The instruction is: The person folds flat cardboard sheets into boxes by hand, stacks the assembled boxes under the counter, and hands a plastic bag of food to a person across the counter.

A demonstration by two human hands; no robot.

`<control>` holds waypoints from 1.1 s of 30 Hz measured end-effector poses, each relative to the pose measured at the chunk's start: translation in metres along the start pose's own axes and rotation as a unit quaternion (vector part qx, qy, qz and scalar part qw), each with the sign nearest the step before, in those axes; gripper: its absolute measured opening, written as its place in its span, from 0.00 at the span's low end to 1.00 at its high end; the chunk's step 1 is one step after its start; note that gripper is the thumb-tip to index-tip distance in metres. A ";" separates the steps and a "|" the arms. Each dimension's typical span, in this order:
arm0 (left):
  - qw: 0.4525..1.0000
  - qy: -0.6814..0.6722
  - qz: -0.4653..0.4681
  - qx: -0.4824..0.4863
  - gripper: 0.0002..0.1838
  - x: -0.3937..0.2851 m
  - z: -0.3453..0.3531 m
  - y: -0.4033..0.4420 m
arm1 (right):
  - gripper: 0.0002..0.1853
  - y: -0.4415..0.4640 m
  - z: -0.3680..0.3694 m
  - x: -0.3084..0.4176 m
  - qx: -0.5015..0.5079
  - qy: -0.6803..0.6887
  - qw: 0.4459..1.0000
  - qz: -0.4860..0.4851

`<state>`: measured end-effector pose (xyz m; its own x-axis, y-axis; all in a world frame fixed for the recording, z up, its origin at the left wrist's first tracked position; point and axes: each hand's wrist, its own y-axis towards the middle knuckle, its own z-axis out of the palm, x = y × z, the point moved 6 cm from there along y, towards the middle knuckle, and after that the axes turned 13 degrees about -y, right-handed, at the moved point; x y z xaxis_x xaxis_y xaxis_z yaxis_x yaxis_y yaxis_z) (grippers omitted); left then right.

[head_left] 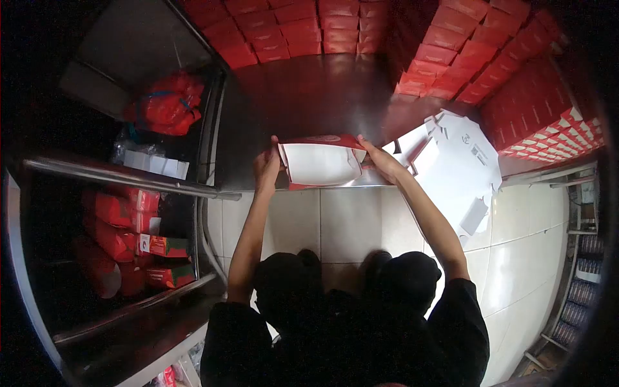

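Observation:
A red cardboard box (322, 161) with a white inside is held between my two hands at the front edge of the dark metal counter (290, 90). Its open side faces me, so the white interior shows. My left hand (267, 169) grips the box's left end, thumb along the upper edge. On the opposite end my right hand (382, 161) is closed, its thumb near the top right corner. Some fingers of both hands are hidden behind the box. Just right of my right hand lies a pile of flat white box blanks (458, 161), overhanging the counter edge.
Stacks of folded red boxes (277, 32) line the back of the counter, with more red stacks (464, 45) at the right. At left, a metal shelf (122, 177) holds red packages (116, 209) and a red plastic bag (171, 106). A rack (577, 290) stands far right.

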<state>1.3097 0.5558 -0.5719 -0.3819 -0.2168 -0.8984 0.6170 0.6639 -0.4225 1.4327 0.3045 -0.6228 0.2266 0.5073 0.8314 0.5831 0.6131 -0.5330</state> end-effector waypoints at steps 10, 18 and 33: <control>0.958 -0.157 -0.140 0.194 0.21 0.046 -0.006 0.024 | 0.37 -0.024 0.006 0.026 -0.076 -0.109 0.991 0.004; 0.972 -0.067 -0.067 0.213 0.27 0.072 -0.007 0.042 | 0.34 0.002 0.014 -0.016 -0.057 -0.137 0.989 -0.020; 0.795 0.256 0.476 0.276 0.22 0.017 0.021 -0.001 | 0.32 0.012 0.042 0.022 -0.156 -0.331 0.878 -0.308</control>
<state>1.3175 0.5365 -0.5891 0.2966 0.6099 -0.7349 0.9477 -0.0929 0.3054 1.4115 0.3481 -0.6177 -0.6496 0.4426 0.6182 0.6453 0.7509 0.1405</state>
